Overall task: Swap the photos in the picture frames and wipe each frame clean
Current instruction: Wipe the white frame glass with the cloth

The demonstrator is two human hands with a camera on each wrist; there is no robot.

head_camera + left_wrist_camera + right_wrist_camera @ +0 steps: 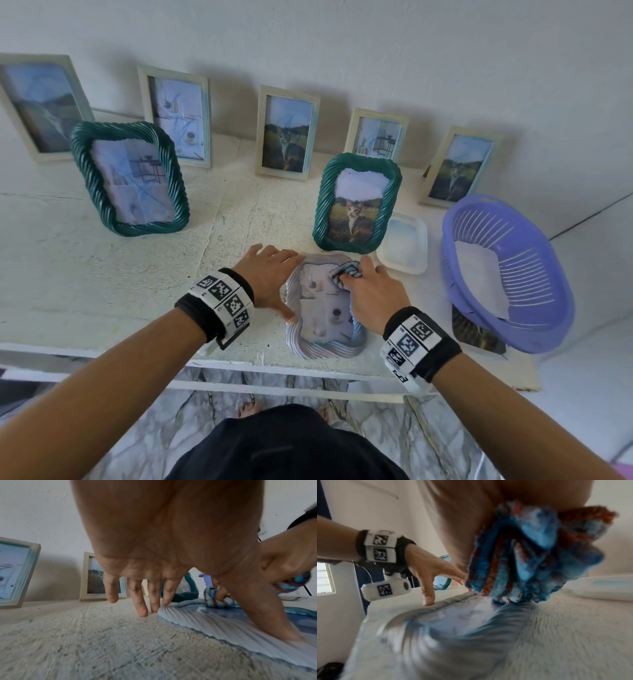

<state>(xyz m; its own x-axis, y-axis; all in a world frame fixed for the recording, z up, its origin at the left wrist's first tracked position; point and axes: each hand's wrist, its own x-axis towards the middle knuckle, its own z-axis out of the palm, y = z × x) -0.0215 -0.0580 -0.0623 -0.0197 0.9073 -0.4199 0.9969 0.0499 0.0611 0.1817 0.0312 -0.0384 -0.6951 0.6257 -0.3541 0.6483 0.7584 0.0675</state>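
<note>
A pale blue rope-pattern picture frame [322, 349] lies flat near the table's front edge, with a light interior photo under its glass. My left hand [270, 277] presses on the frame's left rim with straight, spread fingers, and the thumb rests on the lower left rim. In the left wrist view the fingertips [142, 612] touch the table beside the frame [214, 626]. My right hand [373, 294] grips a bunched blue and red cloth [346, 270] against the glass at the upper right. The right wrist view shows the cloth [530, 555] on the frame [436, 635].
Two green rope frames [130, 178] [356, 202] stand behind, and several pale wooden frames [287, 133] lean on the wall. A white tray [404, 243] and a purple basket [507, 270] sit at the right. A loose photo [476, 332] lies under the basket.
</note>
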